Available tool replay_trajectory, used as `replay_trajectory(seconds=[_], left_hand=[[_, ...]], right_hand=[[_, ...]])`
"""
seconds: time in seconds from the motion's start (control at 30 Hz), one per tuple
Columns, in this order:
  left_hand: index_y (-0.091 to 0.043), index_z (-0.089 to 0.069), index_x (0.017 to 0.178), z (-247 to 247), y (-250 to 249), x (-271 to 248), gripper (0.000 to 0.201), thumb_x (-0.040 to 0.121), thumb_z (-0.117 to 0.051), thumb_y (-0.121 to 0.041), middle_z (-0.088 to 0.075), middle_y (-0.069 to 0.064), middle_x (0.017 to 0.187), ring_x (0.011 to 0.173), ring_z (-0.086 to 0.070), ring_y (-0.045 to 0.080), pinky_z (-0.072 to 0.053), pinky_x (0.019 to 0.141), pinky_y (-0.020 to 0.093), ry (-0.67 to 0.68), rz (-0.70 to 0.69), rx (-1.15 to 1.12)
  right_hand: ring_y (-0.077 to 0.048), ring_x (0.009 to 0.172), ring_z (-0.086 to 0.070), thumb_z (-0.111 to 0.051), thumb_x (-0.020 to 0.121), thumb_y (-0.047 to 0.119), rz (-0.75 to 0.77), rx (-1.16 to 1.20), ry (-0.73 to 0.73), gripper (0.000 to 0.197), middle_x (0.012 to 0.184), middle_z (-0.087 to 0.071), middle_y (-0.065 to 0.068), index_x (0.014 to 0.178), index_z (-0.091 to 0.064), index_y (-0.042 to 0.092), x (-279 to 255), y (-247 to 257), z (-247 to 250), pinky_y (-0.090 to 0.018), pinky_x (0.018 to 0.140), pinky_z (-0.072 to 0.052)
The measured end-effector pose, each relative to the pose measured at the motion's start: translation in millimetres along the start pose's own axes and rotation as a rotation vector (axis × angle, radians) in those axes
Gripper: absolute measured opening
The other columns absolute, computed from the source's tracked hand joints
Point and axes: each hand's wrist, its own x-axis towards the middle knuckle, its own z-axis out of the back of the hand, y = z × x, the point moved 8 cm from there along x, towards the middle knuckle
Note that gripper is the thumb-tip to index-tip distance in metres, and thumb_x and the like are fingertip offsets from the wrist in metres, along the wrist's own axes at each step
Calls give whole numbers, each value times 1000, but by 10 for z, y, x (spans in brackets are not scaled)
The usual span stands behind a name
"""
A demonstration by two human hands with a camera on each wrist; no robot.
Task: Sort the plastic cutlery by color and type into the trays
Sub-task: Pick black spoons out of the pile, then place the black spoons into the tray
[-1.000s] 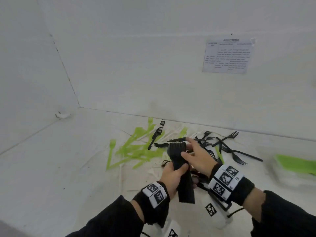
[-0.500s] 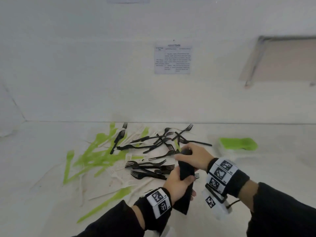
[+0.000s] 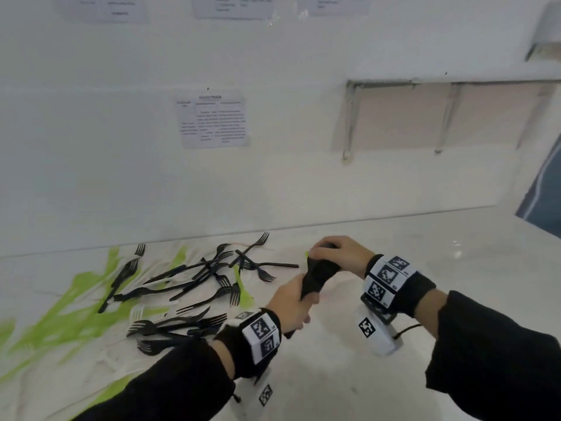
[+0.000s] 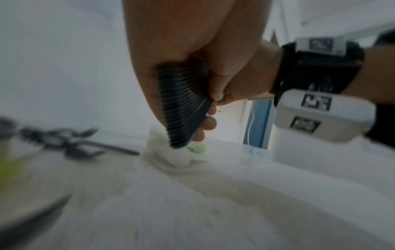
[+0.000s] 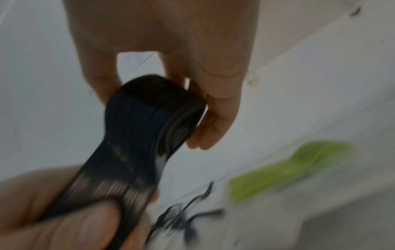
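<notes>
Black spoon stack (image 3: 315,279): left hand (image 3: 293,302) gripping handles, right hand (image 3: 340,253) capping bowls; uneven squeezing is risking fanning and spilling.

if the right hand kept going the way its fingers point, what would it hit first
Nothing beyond what it holds: the right hand caps the head end of the stack of black spoons. Past that, probably the loose black forks, though depth is unclear.

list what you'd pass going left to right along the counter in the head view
green cutlery → loose black forks → left hand → stack of black cutlery gripped by both hands → right hand → bare white counter
</notes>
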Motion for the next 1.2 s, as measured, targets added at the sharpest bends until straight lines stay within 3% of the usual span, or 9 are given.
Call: replay_trajectory(seconds=[0.13,0.23,0.33,0.43,0.57,0.67,0.77,0.9,1.2], left_hand=[[-9,-46,119,-188,-369,527,25,97,-42,-21,-57,13,117,106,-55,31,-43,83,34,-2,-170,636],[-10,-42,123,-369,-553,824,29,100,-36,-26,-51,7,125,111,-52,28,-42,86,37,-39,-204,834],[-11,-43,122,-471,-602,1053,30,100,-35,-31,-52,5,124,110,-53,28,-42,84,38,-96,-162,892],[-19,-41,126,-439,-547,1206,36,95,-45,-38,-56,-3,124,110,-56,23,-41,89,35,-177,-109,820],[-27,-45,121,-311,-459,1294,41,86,-58,-45,-57,-13,121,111,-55,13,-31,96,33,-254,-65,737],[-29,-40,130,-260,-373,1266,59,81,-63,-50,-46,-18,130,118,-45,6,-23,108,35,-299,-53,534],[-20,-27,144,-171,-141,1226,54,96,-42,-41,-30,-10,146,131,-32,12,-14,117,37,-422,36,172],[-11,-13,150,-256,191,1241,53,103,-19,-34,-11,-2,157,144,-10,10,-6,114,22,-447,184,-390],[-18,-7,151,-393,335,1286,53,101,-12,-38,-9,-5,157,145,-8,10,-5,116,25,-424,229,-421]], right_hand=[[-15,103,-57,-62,87,22,-102,-320,310,24,114,-64,-3,111,-62,23,134,-162,505,-32,99,-47],[-13,89,-56,-63,85,40,-36,-662,439,35,96,-64,2,112,-66,18,228,-288,655,-25,89,-43],[-13,77,-52,-63,83,41,18,-734,473,34,81,-60,2,108,-68,19,365,-453,707,-26,79,-42],[-13,83,-52,-63,85,37,56,-800,425,38,80,-59,6,115,-64,15,492,-559,777,-25,79,-39],[-13,95,-51,-60,88,35,135,-830,410,43,113,-62,-4,126,-56,14,620,-646,732,-22,82,-35],[-19,107,-53,-59,89,31,174,-826,375,44,123,-58,-6,129,-53,13,711,-721,754,-20,84,-34],[-20,109,-53,-61,89,26,184,-793,353,43,125,-57,-8,128,-54,11,756,-833,824,-23,87,-38],[-21,118,-50,-63,87,23,181,-779,363,46,128,-53,-8,130,-52,12,789,-1033,828,-22,95,-36],[-23,112,-50,-70,80,26,234,-807,373,49,119,-53,-11,125,-57,11,858,-1130,711,-23,92,-37]])
